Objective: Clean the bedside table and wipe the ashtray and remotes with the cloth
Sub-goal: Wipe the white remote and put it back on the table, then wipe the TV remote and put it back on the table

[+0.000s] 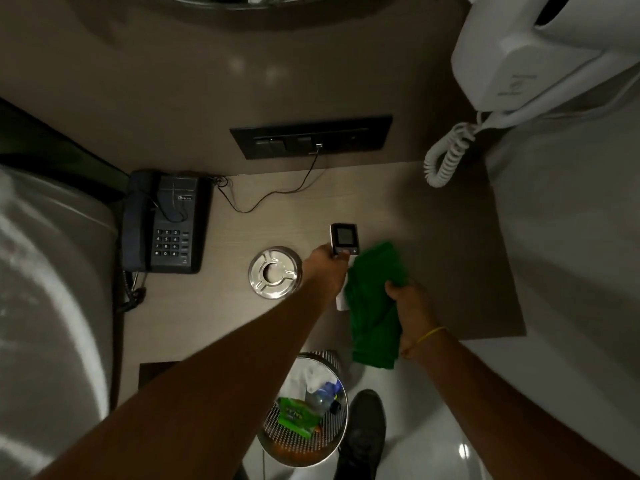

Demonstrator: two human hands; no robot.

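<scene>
My left hand (325,271) grips a white remote (344,239) with a small dark screen, held above the bedside table (450,258). The remote's lower half is hidden behind my hand and the cloth. A green cloth (374,306) is bunched in my right hand (412,313) and pressed against the remote's right side, with its tail hanging past the table's front edge. A round metal ashtray (275,272) sits on the table just left of my left hand, apart from it.
A dark desk phone (169,221) stands at the table's left, with a thin cable (273,195) running to a wall socket panel (311,135). A white wall unit (540,53) with a coiled cord (446,157) hangs at the right. A mesh waste bin (304,414) stands on the floor below.
</scene>
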